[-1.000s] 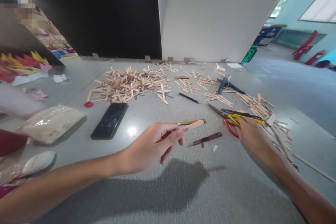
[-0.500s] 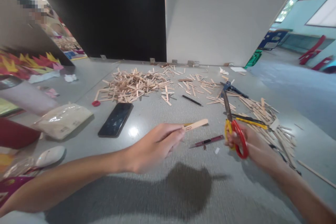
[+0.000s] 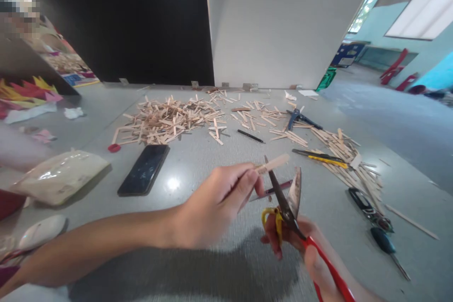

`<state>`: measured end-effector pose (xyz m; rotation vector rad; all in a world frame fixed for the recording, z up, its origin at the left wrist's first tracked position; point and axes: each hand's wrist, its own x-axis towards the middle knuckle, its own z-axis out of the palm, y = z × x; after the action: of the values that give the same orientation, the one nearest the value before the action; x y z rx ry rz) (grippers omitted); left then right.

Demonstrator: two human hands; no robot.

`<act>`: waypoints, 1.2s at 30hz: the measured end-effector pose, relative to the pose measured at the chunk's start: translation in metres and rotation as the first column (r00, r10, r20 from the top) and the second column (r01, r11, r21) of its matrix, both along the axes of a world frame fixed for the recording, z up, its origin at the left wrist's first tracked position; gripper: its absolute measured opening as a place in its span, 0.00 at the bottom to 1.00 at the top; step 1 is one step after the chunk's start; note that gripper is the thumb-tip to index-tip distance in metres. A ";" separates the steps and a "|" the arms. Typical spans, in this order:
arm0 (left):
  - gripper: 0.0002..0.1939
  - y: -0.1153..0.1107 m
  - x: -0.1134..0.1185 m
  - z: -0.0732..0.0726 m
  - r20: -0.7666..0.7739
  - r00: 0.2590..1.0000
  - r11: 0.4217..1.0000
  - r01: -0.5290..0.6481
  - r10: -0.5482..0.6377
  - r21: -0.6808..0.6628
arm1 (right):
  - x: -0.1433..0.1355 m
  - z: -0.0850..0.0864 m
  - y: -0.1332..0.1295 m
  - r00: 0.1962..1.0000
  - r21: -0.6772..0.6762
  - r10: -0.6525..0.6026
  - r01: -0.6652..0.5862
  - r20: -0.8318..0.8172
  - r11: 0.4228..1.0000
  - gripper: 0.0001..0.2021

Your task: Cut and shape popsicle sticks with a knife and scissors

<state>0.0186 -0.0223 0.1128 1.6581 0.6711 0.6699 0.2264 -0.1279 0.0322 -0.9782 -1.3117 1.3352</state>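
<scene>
My left hand [image 3: 222, 203] pinches a flat wooden craft stick [image 3: 278, 163] between thumb and fingers, its free end pointing right. In my right hand [image 3: 300, 245] is a pair of scissors [image 3: 288, 214] with one yellow and one red handle, the blades spread apart. One blade's tip overlaps the stick in view; whether it touches the wood I cannot tell. Beneath both hands a dark red pen-like tool [image 3: 279, 189] lies on the grey table [image 3: 198, 269], partly hidden by the left fingers and a blade.
A large heap of craft sticks [image 3: 173, 118] lies at the back, more sticks [image 3: 336, 146] at right. Around are a phone [image 3: 143, 170], black pen [image 3: 250, 136], yellow-black cutter [image 3: 325, 158], blue-handled pliers [image 3: 295, 118], screwdriver [image 3: 384, 240] and plastic packet [image 3: 62, 177]. Upright panels [image 3: 283, 23] stand behind.
My right hand has brought the scissors left and closer, turning them and spreading the blades beside the craft stick. My left hand still holds the stick. The view has shifted rightward.
</scene>
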 end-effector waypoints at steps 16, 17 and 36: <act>0.23 -0.016 0.010 -0.011 -0.066 0.975 0.978 0.211 -0.210 -0.004 | 0.010 0.011 -0.010 0.947 0.108 0.035 -0.073 0.321 0.991 0.27; 0.23 -0.017 0.010 -0.012 -0.073 0.975 0.978 0.208 -0.208 0.002 | 0.009 0.012 -0.010 0.945 0.102 0.028 -0.065 0.327 0.993 0.27; 0.22 -0.018 0.009 -0.016 -0.108 0.967 0.971 0.235 -0.230 0.041 | 0.019 -0.009 -0.022 0.943 0.176 -0.035 -0.026 0.332 0.984 0.29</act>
<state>0.0280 -0.0404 0.0965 1.7966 0.5235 0.4400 0.2456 -0.1497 0.0230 -1.1133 -1.6527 1.0542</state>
